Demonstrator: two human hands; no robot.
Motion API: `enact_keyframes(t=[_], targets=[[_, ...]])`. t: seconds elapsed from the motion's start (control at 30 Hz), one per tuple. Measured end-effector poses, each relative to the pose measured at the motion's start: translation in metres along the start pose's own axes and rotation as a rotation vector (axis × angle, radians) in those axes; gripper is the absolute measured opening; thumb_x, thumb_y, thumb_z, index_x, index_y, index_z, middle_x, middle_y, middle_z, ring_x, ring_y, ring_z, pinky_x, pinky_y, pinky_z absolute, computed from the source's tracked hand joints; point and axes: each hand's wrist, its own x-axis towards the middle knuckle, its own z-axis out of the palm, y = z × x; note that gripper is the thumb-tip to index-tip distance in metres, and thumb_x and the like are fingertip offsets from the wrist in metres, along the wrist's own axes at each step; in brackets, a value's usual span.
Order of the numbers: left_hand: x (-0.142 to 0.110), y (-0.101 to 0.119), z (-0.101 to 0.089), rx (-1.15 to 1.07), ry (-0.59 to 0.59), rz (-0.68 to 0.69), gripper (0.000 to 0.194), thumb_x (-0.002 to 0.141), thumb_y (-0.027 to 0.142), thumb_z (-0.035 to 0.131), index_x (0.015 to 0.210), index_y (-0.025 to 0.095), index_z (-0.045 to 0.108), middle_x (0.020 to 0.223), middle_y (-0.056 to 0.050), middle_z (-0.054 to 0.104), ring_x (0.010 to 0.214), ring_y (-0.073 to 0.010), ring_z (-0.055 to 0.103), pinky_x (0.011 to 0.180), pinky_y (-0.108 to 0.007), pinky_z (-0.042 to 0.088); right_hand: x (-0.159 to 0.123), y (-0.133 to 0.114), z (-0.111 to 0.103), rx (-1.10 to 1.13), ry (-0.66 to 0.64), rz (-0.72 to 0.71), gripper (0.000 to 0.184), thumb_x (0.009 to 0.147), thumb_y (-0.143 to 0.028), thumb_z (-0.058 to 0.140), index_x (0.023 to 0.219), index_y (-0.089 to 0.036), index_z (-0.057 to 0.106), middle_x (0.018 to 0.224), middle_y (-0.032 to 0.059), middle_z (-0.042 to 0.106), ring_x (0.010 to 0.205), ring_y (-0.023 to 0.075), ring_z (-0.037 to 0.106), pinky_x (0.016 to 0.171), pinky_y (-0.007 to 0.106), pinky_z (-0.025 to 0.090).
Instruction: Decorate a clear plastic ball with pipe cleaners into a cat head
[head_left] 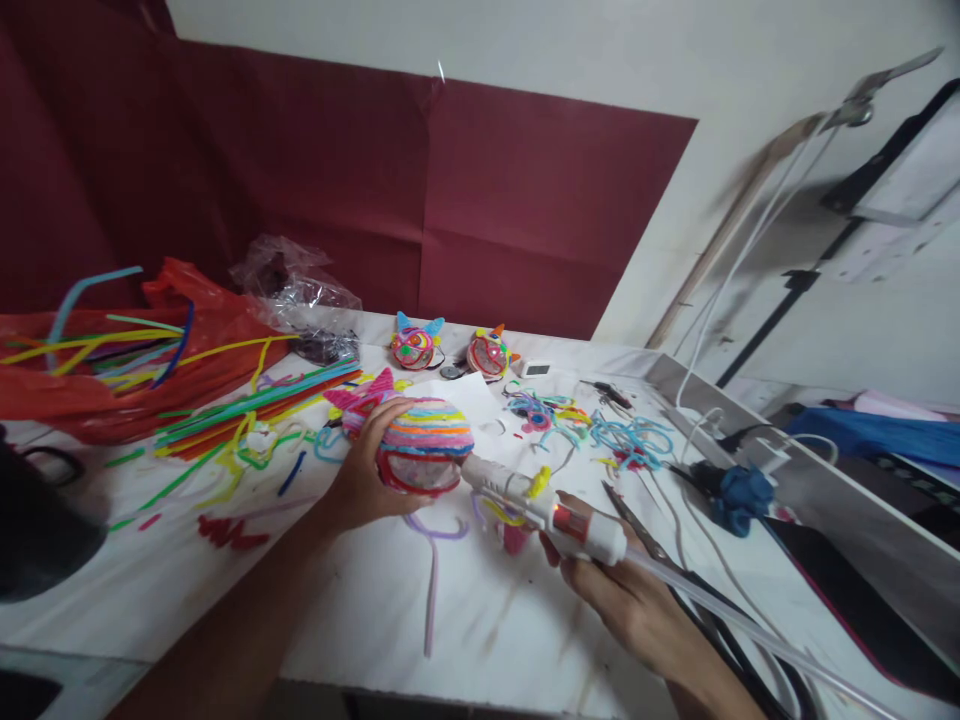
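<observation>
My left hand (365, 470) is wrapped round a striped pipe-cleaner ball (429, 432) with pink pointed ears and a clear red-rimmed window low on its side. My fingers cover part of its left end. In my right hand (611, 590) is a white hot glue gun (577, 530), a long clear glue stick running out of its back. The gun's nozzle points at the ball's lower right edge; whether it touches I cannot tell. A lilac pipe cleaner (431, 595) lies on the table below the ball. Yellow and pink pieces lie partly hidden behind the gun.
Two finished-looking eared balls, one blue-eared (415, 342) and one orange-eared (491, 352), stand at the back. Pipe cleaners (255, 405) and a red plastic bag (202, 300) fill the left. Scissors (637, 525), cables and a blue bundle (739, 497) lie to the right.
</observation>
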Motion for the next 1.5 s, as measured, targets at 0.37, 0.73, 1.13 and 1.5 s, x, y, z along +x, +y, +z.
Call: enact_keyframes(t=[0.37,0.73,1.13,1.5], targets=[[0.000,0.003,-0.003,-0.039,-0.011,-0.025,0.108,0.055,0.036,0.098,0.149,0.024,0.046,0.148,-0.019,0.057,0.137,-0.0436,0.057,0.115,-0.062,0.050,-0.004,0.004,-0.003,-0.003,-0.007,0.047,0.026,0.101,-0.039,0.049,0.084,-0.024,0.062,0.076,0.0005,0.062,0.071,0.0188,0.058,0.066,0.030,0.051],[0.001,0.004,-0.002,0.017,-0.010,0.036,0.105,0.060,0.038,0.096,0.150,0.024,0.044,0.147,-0.018,0.059,0.138,-0.0420,0.058,0.115,-0.059,0.050,0.001,-0.009,0.000,-0.029,-0.003,-0.006,0.020,0.094,-0.033,0.051,0.078,-0.024,0.058,0.074,0.0012,0.060,0.066,0.0180,0.056,0.062,0.029,0.047],[0.002,0.007,-0.003,0.053,-0.006,0.019,0.105,0.059,0.037,0.096,0.149,0.021,0.045,0.147,-0.019,0.059,0.136,-0.0418,0.059,0.113,-0.059,0.053,-0.001,-0.012,-0.002,-0.035,-0.002,0.008,0.018,0.095,-0.029,0.048,0.080,-0.024,0.055,0.076,0.0003,0.061,0.069,0.0183,0.058,0.065,0.030,0.048],[0.000,0.004,-0.001,0.064,-0.004,0.042,0.106,0.060,0.037,0.096,0.150,0.023,0.043,0.146,-0.020,0.059,0.138,-0.0416,0.058,0.114,-0.059,0.052,0.002,-0.014,0.000,-0.038,-0.001,-0.005,0.013,0.090,-0.024,0.049,0.078,-0.024,0.054,0.075,0.0003,0.060,0.067,0.0181,0.058,0.063,0.029,0.047]])
